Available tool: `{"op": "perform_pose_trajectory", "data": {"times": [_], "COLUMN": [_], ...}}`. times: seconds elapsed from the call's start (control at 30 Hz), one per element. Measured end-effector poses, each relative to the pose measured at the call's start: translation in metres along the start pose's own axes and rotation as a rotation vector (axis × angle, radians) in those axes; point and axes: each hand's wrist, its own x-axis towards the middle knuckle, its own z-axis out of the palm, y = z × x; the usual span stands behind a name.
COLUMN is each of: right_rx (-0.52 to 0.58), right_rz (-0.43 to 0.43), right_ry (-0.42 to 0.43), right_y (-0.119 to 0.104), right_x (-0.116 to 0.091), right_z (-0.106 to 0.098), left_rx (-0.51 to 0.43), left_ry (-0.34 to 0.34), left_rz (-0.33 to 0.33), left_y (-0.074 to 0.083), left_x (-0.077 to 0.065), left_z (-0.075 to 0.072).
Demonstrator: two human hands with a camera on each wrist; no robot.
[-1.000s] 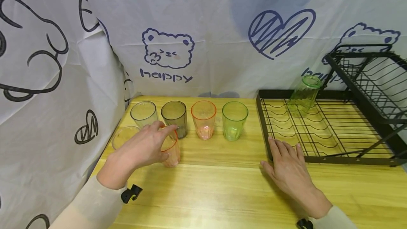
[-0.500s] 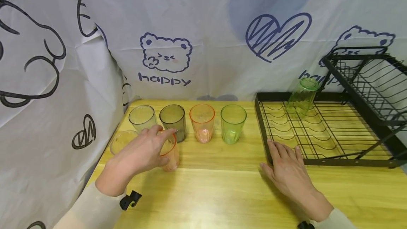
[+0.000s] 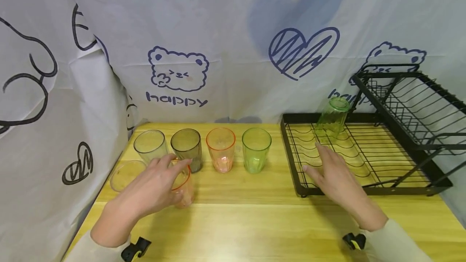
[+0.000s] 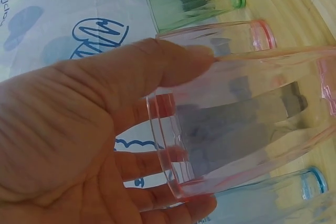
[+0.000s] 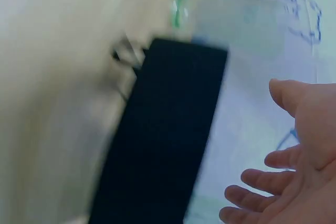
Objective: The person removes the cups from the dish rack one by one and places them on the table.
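Note:
My left hand (image 3: 145,189) holds an orange-rimmed clear drinking glass (image 3: 186,197) by its rim, at the front of a group of upright glasses. In the left wrist view the thumb lies on one side of this glass and the fingers reach round the other. Behind it stand a blue-grey-rimmed glass (image 3: 148,142), a dark grey glass (image 3: 191,144), another orange-rimmed glass (image 3: 221,144) and a green glass (image 3: 256,148). My right hand (image 3: 336,179), fingers relaxed and holding nothing, is over the front left part of the black dish rack (image 3: 287,153).
An upside-down green glass (image 3: 332,118) stands at the rack's back left. The rack's raised upper tier (image 3: 400,120) is on the right. One more clear glass (image 3: 125,177) is partly hidden behind the left forearm. A printed cloth (image 3: 225,72) hangs behind the wooden table (image 3: 236,229).
My right hand has lifted from the rack's front left corner and moved in over its wires. The left hand keeps its hold on the orange-rimmed glass. The head view has shifted slightly.

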Motion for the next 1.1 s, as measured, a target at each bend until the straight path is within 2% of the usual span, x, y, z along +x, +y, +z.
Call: {"op": "perform_pose_trajectory", "data": {"times": [0.23,0.37,0.47,0.63,0.77,1.1], "right_rx": [-0.019,-0.04,-0.065,-0.088,-0.082,-0.086], "right_rz": [0.1,0.114,0.126,0.158,0.217,0.249], "right_ry": [0.101,0.169,0.19,0.176,0.143,0.077], "right_y": [0.026,0.038,0.043,0.052,0.058,0.068], "right_x": [0.044,0.071,0.09,0.114,0.128,0.149], "right_z": [-0.04,-0.057,-0.065,-0.073,-0.074,-0.07], "left_rx": [0.016,0.02,0.019,0.02,0.015,0.017], "left_ry": [0.025,0.014,0.002,-0.018,-0.045,-0.057], "left_rz": [0.022,0.016,0.0,-0.019,-0.034,-0.045], "left_y": [0.0,0.001,0.0,0.0,0.001,0.0], "left_x": [0.0,0.0,0.0,0.001,0.002,0.003], "left_z": [0.003,0.002,0.001,0.0,-0.001,-0.003]}}
